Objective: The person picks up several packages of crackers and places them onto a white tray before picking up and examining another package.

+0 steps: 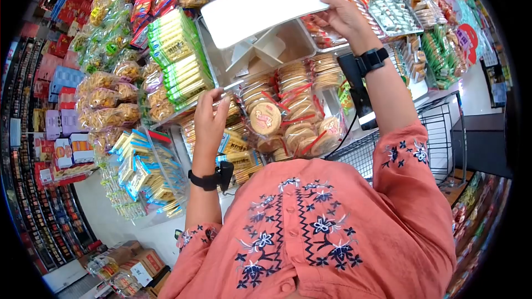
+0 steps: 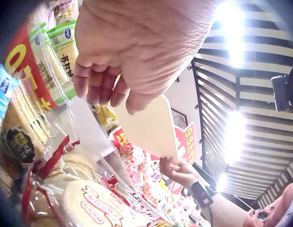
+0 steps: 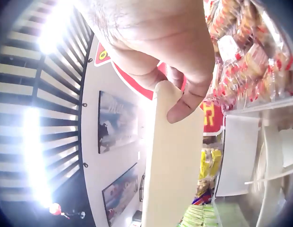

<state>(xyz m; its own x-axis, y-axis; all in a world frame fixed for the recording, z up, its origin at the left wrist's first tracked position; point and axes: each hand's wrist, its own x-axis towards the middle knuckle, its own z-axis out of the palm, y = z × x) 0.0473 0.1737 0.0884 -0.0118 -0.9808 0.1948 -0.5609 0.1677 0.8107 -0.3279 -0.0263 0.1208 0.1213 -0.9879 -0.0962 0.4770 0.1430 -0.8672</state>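
My right hand (image 1: 344,19) pinches a white board with rounded corners (image 1: 260,11) at its right end. In the right wrist view, the thumb lies on one face of the board (image 3: 172,161) and the other fingers go behind it. Below the board is a clear plastic bin (image 1: 296,50) with crossed white dividers (image 1: 257,55) inside. My left hand (image 1: 209,124) is at the bin's front left corner, fingers loosely bent with fingertips close to the rim. In the left wrist view, nothing shows gripped in that hand (image 2: 137,52).
Packs of round biscuits (image 1: 266,117) fill the bin in front. Green-wrapped packs (image 1: 180,55) stand to the left, with blue and yellow packs (image 1: 141,169) nearer. Wrapped snacks (image 1: 393,11) lie at the right. A wire cart (image 1: 438,138) stands at my right side.
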